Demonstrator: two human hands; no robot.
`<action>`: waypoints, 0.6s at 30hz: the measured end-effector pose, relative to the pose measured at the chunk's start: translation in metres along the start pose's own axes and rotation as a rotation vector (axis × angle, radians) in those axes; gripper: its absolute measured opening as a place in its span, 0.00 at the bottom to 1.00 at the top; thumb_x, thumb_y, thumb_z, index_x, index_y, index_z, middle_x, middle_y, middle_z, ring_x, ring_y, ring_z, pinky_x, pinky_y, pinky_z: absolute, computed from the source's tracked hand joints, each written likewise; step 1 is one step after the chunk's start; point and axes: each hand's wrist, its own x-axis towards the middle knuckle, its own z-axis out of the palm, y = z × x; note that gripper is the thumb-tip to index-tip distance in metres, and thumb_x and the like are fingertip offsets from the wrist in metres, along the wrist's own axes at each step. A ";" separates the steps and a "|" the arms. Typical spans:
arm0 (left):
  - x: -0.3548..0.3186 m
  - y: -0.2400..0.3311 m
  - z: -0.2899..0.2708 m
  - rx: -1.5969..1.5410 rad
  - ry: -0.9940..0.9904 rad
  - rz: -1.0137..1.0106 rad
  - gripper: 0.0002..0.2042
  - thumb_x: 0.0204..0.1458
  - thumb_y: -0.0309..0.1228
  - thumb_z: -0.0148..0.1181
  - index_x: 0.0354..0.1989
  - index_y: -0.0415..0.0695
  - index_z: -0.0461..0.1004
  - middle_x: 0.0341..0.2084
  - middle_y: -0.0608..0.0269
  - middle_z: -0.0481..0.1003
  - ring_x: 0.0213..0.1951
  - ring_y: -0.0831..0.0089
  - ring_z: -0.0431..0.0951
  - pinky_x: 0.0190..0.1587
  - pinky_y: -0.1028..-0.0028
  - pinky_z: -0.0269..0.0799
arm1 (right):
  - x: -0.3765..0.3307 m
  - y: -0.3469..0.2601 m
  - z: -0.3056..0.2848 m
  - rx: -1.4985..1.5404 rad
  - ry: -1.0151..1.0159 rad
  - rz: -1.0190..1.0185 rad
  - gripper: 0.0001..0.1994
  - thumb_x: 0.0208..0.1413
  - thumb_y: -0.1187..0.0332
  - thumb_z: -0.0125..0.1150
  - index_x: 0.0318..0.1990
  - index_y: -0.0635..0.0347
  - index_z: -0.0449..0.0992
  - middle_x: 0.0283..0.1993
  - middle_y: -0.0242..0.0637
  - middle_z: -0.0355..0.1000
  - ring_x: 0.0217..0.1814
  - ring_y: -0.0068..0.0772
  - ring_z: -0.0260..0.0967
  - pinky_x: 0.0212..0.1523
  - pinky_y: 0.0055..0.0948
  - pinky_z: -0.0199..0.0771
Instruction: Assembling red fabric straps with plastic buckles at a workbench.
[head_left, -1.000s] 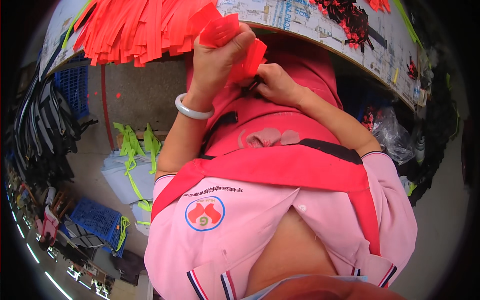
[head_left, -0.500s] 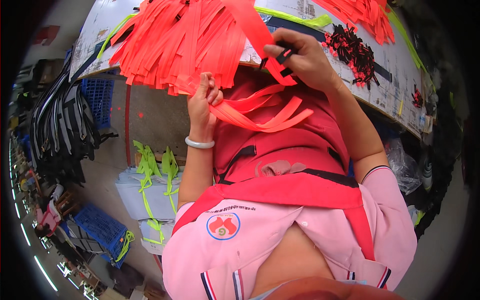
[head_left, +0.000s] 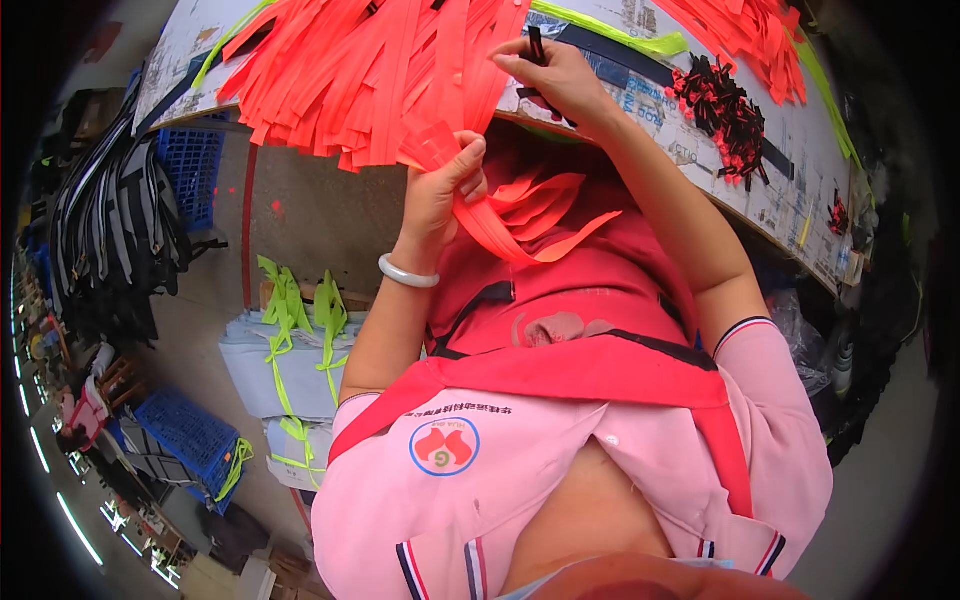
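Well, my left hand (head_left: pixel 447 190) was closed in the middle of the frame, its grip curled tight around a bundle of red strips (head_left: pixel 497 230). Their loose ends spilled out below my fingers toward the right, over the red apron (head_left: pixel 560 375), and one of them curved up at its tip. On the other side of that fist, red ends ran up against the big pile of strips (head_left: pixel 335 90) at the upper left and top of the frame.

My right hand (head_left: pixel 568 82) was raised at the upper middle, bent partly closed, with a small black piece (head_left: pixel 537 45) sticking up out of the grip. Another dark end showed under the palm; I couldn't tell whether it was the same piece. My thumb and forefinger pointed left, near the right edge of the pile.

The pile lay on the white printed surface (head_left: pixel 805 190) and hung over its near edge. Right of my right hand sat a heap of small black and red pieces (head_left: pixel 720 115), with a second pile of red strips (head_left: pixel 745 40) beyond it at the upper right. A yellow-green band (head_left: pixel 650 43) lay across the top, between the two red piles.
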 end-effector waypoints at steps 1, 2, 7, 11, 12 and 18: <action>0.000 0.001 0.006 0.071 -0.022 -0.006 0.04 0.55 0.25 0.59 0.37 0.41 0.72 0.23 0.72 0.67 0.17 0.85 0.59 0.20 0.83 0.55 | -0.017 -0.003 0.000 -0.001 -0.006 0.013 0.14 0.57 0.60 0.60 0.46 0.58 0.77 0.25 0.21 0.66 0.23 0.10 0.60 0.20 0.14 0.56; 0.000 0.002 0.011 0.145 -0.046 -0.010 0.04 0.56 0.26 0.58 0.38 0.41 0.71 0.23 0.72 0.67 0.18 0.85 0.58 0.20 0.84 0.54 | -0.032 -0.007 -0.001 -0.012 -0.056 -0.039 0.13 0.58 0.62 0.60 0.45 0.59 0.78 0.27 0.22 0.68 0.25 0.11 0.62 0.22 0.13 0.59; 0.008 -0.008 0.024 0.239 -0.097 -0.067 0.07 0.50 0.21 0.61 0.37 0.40 0.72 0.24 0.71 0.70 0.20 0.85 0.65 0.22 0.82 0.60 | -0.063 -0.017 0.005 -0.079 -0.213 -0.234 0.08 0.56 0.74 0.60 0.43 0.63 0.77 0.31 0.29 0.75 0.33 0.14 0.68 0.35 0.19 0.71; 0.013 -0.016 0.033 0.371 -0.133 -0.031 0.09 0.46 0.16 0.57 0.36 0.39 0.72 0.26 0.71 0.70 0.25 0.84 0.69 0.26 0.81 0.64 | -0.067 -0.014 0.001 -0.388 -0.250 -0.240 0.10 0.54 0.68 0.62 0.39 0.66 0.74 0.29 0.39 0.74 0.29 0.22 0.70 0.30 0.26 0.71; 0.015 -0.016 0.034 0.417 -0.135 -0.059 0.10 0.44 0.15 0.55 0.35 0.39 0.72 0.26 0.71 0.71 0.26 0.83 0.70 0.27 0.80 0.65 | -0.067 -0.012 -0.002 -0.381 -0.249 -0.239 0.10 0.54 0.68 0.62 0.39 0.66 0.74 0.29 0.39 0.74 0.29 0.22 0.70 0.30 0.26 0.71; 0.017 -0.009 0.031 0.020 -0.286 -0.185 0.14 0.58 0.37 0.57 0.46 0.40 0.69 0.31 0.65 0.73 0.30 0.76 0.72 0.35 0.76 0.70 | -0.076 -0.009 -0.018 0.100 -0.242 -0.108 0.05 0.60 0.73 0.56 0.39 0.66 0.72 0.29 0.32 0.74 0.31 0.20 0.74 0.35 0.19 0.73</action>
